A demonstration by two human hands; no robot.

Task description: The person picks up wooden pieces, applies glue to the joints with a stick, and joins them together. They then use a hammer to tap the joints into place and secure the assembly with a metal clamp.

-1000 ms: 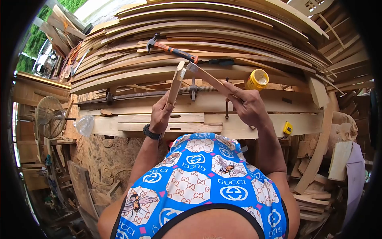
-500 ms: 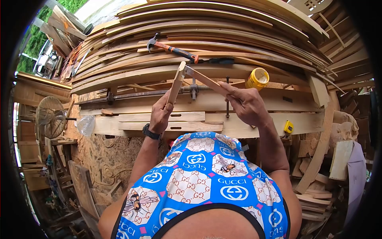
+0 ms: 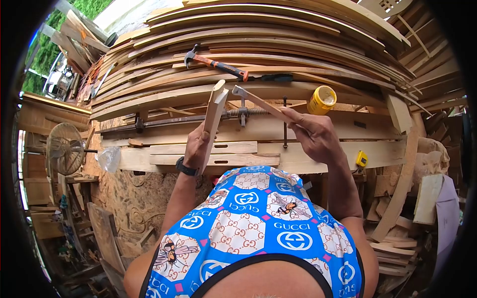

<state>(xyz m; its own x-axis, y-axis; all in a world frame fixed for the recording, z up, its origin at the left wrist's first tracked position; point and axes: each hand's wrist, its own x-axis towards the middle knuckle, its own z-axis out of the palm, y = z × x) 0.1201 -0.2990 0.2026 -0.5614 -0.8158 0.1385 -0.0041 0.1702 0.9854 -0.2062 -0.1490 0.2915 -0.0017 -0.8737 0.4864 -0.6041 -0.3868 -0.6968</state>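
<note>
My left hand, with a dark watch on its wrist, is wrapped round a pale wooden piece held tilted, its stepped end pointing up and away. My right hand pinches a thin wooden stick. The stick's far tip carries a whitish smear and sits just right of the piece's stepped end, apart from it. Below the hands, two slotted wooden pieces lie side by side on the bench plank. An open yellow tub of pale paste stands beyond my right hand.
A long bar clamp with a screw spans the bench behind the hands. A claw hammer and a black-handled tool rest on stacked boards. There is a yellow tape measure at right, and a fan at left.
The stick's tip has moved off the end of the wooden piece, a little to the right. My left hand has turned the piece, so more of its side shows.
</note>
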